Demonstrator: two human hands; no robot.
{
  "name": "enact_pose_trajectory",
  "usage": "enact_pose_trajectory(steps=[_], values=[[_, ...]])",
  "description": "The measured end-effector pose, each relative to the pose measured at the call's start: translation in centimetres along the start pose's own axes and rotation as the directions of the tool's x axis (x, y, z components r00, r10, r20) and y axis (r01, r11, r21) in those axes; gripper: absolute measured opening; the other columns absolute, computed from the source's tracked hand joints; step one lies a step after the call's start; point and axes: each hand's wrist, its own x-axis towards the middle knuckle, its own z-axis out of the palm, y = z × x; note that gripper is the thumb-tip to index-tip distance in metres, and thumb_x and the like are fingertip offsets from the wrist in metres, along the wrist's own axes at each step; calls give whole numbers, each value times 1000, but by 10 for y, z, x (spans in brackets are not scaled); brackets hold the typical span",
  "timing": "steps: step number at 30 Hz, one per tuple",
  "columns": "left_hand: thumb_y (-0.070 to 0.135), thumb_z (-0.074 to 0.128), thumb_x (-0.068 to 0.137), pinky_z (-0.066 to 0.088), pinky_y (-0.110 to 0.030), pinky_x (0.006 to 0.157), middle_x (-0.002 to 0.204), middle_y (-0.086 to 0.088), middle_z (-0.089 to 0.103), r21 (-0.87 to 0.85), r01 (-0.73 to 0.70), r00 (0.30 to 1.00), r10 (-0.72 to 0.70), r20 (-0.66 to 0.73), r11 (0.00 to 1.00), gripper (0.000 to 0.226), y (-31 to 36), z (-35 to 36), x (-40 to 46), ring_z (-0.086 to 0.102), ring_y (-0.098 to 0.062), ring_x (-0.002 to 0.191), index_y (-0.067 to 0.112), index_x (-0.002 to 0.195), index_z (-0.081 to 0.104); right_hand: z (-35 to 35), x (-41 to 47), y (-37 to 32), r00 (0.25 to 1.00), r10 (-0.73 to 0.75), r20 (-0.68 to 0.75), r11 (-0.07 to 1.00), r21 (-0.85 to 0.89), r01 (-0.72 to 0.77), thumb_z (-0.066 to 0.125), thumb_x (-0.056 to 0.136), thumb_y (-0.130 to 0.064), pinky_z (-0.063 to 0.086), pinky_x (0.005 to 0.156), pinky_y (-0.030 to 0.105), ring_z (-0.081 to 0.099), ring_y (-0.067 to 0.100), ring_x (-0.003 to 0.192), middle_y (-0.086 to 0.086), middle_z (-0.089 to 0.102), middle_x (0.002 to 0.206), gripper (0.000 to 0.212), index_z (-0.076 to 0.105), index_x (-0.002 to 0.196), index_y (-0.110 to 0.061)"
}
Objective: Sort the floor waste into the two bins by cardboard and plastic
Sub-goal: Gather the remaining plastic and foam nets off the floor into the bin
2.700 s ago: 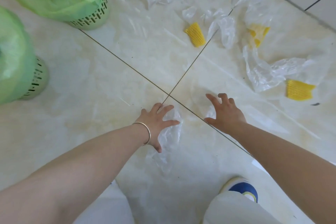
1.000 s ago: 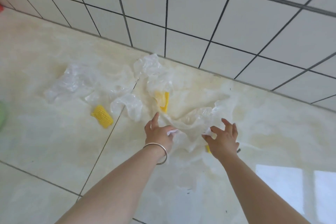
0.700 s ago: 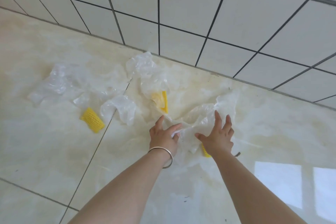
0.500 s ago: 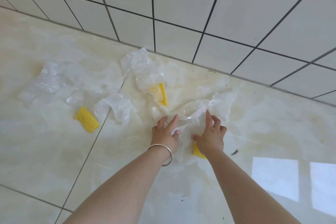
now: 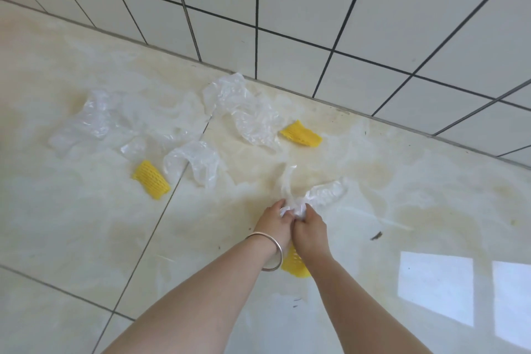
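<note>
Bunching a clear plastic bag (image 5: pixel 290 192), both hands (image 5: pixel 293 220) were clenched on it together, its loose tails trailing toward the tiled wall (image 5: pixel 316 17).

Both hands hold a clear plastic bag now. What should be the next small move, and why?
Probably lift the plastic bag off the floor: the left hand and right hand grip it bunched together, with two loose ends trailing. No bin is in view.

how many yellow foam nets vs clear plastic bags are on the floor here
yellow foam nets: 3
clear plastic bags: about 5, counting the one in the hands' grip; overlaps blur edges
total: about 8
</note>
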Motion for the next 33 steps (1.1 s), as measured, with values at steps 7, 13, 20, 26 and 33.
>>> enact_pose_trajectory(steps=[7, 13, 20, 26, 33], values=[[57, 39, 78, 45, -45, 100, 125, -20, 60, -256, 53, 994, -77, -83, 965, 68, 9, -37, -27, 58, -34, 116, 9, 122, 57, 28, -30, -52, 994, -70, -84, 969, 229, 87, 43, 88, -10, 37, 63, 30, 44, 22, 71, 4, 49, 65, 24, 47, 64, -11], [44, 32, 94, 50, -35, 91, 112, -9, 68, -334, -57, 978, -15, -210, 941, 45, 26, -119, -65, 63, -27, 104, 18, 113, 64, 67, -63, -137, 968, -250, -21, 965, 79, 251, 32, 100, -34, 42, 71, 34, 53, 20, 69, 2, 57, 68, 48, 58, 70, -6], [52, 44, 89, 48, -22, 54, 111, -1, 67, -669, -168, 965, -17, -261, 724, 36, 35, -249, -125, 64, -22, 98, 30, 112, 60, 151, -113, -244, 921, -360, 148, 932, 107, 347, 40, 95, -18, 32, 44, 15, 40, 21, 65, 11, 44, 71, 32, 49, 72, 3], [49, 52, 82, 49, -31, 68, 103, -7, 66, -721, -314, 931, 53, -360, 618, 35, 18, -363, -178, 65, -28, 91, 25, 105, 60, 250, -180, -318, 847, -495, 193, 868, 157, 471, 38, 93, -6, 39, 57, 11, 47, 7, 68, -7, 51, 77, 16, 50, 86, -13], [61, 52, 52, 45, -49, 100, 101, -12, 72, -711, -454, 834, -23, -551, 537, 48, -22, -494, -214, 66, -28, 103, 24, 78, 68, 383, -237, -375, 656, -738, 157, 674, 150, 723, 38, 86, -11, 36, 71, 20, 47, 4, 83, 5, 47, 107, 13, 49, 90, -17]])
